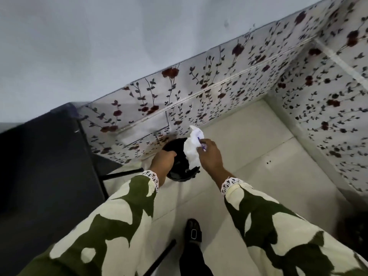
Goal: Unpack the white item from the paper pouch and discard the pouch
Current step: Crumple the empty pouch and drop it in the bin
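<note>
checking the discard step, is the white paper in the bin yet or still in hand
Still in hand. The right hand pinches the crumpled white paper above the black bin; the left hand rests on the bin's rim.

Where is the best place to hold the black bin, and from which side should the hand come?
Probably the near rim of the bin, from above. It stands on the floor with its round mouth open upward, so the rim edge is the part easiest to reach. The left hand is already on that rim. The right hand pinches the crumpled pouch over the opening.
</note>
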